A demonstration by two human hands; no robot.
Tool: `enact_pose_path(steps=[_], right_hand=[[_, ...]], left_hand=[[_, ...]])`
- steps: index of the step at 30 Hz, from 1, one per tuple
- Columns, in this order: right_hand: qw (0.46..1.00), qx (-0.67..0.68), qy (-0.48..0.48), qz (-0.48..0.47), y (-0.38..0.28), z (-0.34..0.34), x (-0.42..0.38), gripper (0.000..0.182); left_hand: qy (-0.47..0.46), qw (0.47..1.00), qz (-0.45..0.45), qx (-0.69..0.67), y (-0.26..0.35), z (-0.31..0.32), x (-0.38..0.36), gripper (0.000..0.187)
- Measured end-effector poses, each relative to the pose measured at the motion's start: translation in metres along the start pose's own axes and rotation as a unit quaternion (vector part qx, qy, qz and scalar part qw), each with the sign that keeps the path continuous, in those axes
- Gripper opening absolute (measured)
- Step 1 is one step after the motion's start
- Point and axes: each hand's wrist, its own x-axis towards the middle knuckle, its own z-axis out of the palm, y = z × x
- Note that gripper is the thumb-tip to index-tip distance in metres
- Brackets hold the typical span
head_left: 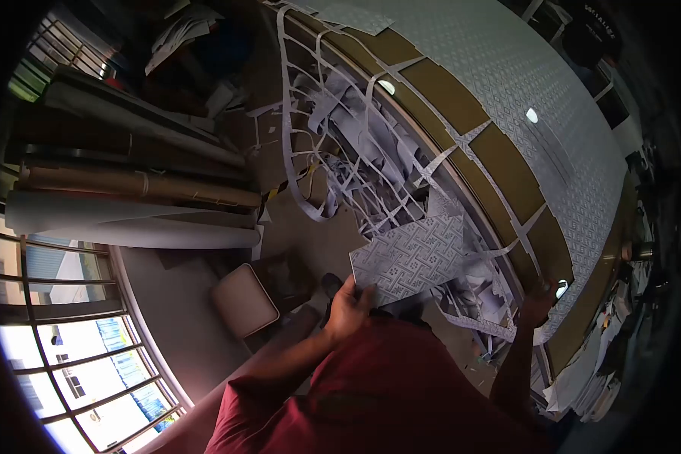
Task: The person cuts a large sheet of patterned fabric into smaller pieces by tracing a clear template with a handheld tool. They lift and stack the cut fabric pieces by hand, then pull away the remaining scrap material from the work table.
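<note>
My left hand (349,308) grips the lower left edge of a patterned sheet piece (412,257), pale grey with an embossed lattice design, held out in front of my body. My right hand (538,303) is at the near edge of the worktable, fingers curled beside the cut-out sheet; what they hold is too dark to make out. Along that edge, a web of narrow offcut strips (465,141) frames several rectangular openings, with a brown surface (461,98) showing through. The uncut patterned sheet (499,68) covers the table beyond.
Tangled offcuts (363,144) hang and pile below the table edge. Long rolls (144,185) lie at the left, above a barred window (76,333). A padded stool (246,300) stands on the floor to my left. Stacked sheets (594,371) sit at the right.
</note>
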Motion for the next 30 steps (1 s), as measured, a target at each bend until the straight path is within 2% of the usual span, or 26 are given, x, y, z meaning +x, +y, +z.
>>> enact_pose_path(steps=[5, 9, 11, 13, 14, 16, 19, 22, 25, 27, 28, 30], right_hand=[[0.996, 0.046, -0.023, -0.074, -0.158, 0.030, 0.002, 0.029], [0.990, 0.081, -0.084, -0.076, -0.242, 0.056, 0.014, 0.032], [0.985, 0.095, -0.118, -0.083, -0.270, 0.077, 0.020, 0.034], [0.981, 0.091, -0.082, -0.149, -0.288, 0.104, 0.026, 0.032], [0.983, 0.085, -0.079, -0.141, -0.297, 0.115, 0.028, 0.032], [0.972, 0.143, -0.102, -0.153, -0.329, 0.133, 0.031, 0.032], [0.963, 0.196, -0.108, -0.152, -0.382, 0.154, 0.031, 0.030], [0.955, 0.228, -0.111, -0.154, -0.417, 0.196, 0.037, 0.032], [0.939, 0.258, -0.174, -0.146, -0.448, 0.238, 0.058, 0.034], [0.939, 0.252, -0.197, -0.126, -0.476, 0.259, 0.084, 0.034], [0.935, 0.266, -0.146, -0.183, -0.486, 0.273, 0.098, 0.033], [0.925, 0.288, -0.133, -0.207, -0.503, 0.300, 0.125, 0.033]], left_hand=[[0.021, 0.998, -0.062, 0.023, 0.022, -0.103, 0.021, 0.036], [0.076, 0.996, 0.025, 0.024, 0.037, -0.154, 0.035, 0.032], [0.103, 0.993, 0.062, 0.017, 0.046, -0.174, 0.039, 0.030], [0.145, 0.986, 0.002, -0.080, 0.070, -0.187, 0.043, 0.026], [0.182, 0.980, 0.058, -0.044, 0.086, -0.186, 0.047, 0.023], [0.231, 0.969, 0.076, -0.039, 0.092, -0.201, 0.058, 0.024], [0.220, 0.964, 0.148, 0.004, 0.112, -0.224, 0.080, 0.030], [0.238, 0.961, 0.140, 0.007, 0.129, -0.243, 0.108, 0.032], [0.283, 0.945, 0.162, 0.033, 0.147, -0.251, 0.142, 0.032], [0.311, 0.948, 0.073, 0.010, 0.174, -0.251, 0.158, 0.032], [0.337, 0.935, 0.106, -0.024, 0.183, -0.247, 0.175, 0.028], [0.359, 0.923, 0.138, -0.011, 0.198, -0.255, 0.205, 0.026]])
